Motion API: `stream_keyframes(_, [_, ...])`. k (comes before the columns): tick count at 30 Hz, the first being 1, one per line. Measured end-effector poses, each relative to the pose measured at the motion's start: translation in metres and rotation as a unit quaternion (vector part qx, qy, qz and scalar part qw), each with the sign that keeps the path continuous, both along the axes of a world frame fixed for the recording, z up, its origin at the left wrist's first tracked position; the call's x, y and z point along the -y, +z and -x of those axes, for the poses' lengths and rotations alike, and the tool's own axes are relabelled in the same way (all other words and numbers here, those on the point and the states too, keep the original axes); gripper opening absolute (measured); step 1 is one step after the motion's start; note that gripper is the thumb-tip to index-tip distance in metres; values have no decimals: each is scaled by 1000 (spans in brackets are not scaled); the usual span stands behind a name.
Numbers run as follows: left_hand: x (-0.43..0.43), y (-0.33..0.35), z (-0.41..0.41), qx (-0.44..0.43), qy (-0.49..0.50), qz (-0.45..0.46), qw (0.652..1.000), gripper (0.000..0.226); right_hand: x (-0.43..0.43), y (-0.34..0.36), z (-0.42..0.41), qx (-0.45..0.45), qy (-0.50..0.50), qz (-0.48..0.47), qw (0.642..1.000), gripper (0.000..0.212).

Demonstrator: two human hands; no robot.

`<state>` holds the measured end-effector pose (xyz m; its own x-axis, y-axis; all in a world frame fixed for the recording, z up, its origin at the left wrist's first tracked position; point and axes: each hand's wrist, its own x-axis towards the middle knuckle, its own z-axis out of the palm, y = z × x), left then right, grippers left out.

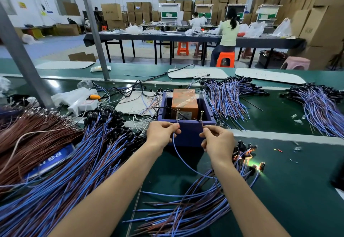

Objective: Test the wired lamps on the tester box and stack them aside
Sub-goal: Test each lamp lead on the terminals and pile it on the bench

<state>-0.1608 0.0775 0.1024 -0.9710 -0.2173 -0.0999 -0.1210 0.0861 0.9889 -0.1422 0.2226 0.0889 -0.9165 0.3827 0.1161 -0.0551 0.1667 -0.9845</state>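
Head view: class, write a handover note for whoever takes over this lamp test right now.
Left hand pinches a blue wire at the left pin of the tester box. Right hand pinches a brown wire at the right pin.
A lamp glows right of the right forearm, so the test looks live.
Left to do: stack it aside, then go on through the bunch under the arms.
I cannot tell which piles are already tested.
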Motion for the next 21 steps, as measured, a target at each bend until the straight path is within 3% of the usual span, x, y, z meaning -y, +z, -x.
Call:
stream_keyframes(5, [-1,4,-6,-12,-22,-18,1000,16,-2,2,-4,-1,10,-18,1000,14])
stream_keyframes(8, [14,9,-31,-40,-145,-71,986,24,-2,0,-24,-23,147,-70,986,16])
stream_keyframes(10, [39,7,-52,-39,-270,-120,955,46,-4,-5,-40,16,286,-142,948,18])
stream_keyframes(12, [67,5,-66,-17,-296,-121,947,60,-7,-10,-51,92,402,-254,875,18])
stream_keyframes(13, [79,2,-70,-29,-260,-85,961,59,-7,-13,-54,117,440,-304,837,19])
stream_keyframes(15, [96,-9,-74,-102,-142,123,977,41,-3,-15,-56,133,476,-345,798,20])
stream_keyframes(16, [101,-15,-74,-134,-94,277,947,27,1,-15,-56,131,481,-348,794,20])
stream_keyframes(17, [105,-21,-74,-129,-75,433,889,14,6,-14,-56,129,484,-350,791,20])
stream_keyframes(18, [107,-27,-73,-89,-69,562,820,21,11,-13,-55,126,490,-351,788,21])
stream_keyframes(20, [111,-47,-68,-10,-80,702,707,45,19,-13,-54,124,504,-351,779,26])
stream_keyframes(21, [112,-54,-67,2,-81,731,677,49,22,-13,-53,124,510,-354,774,28])
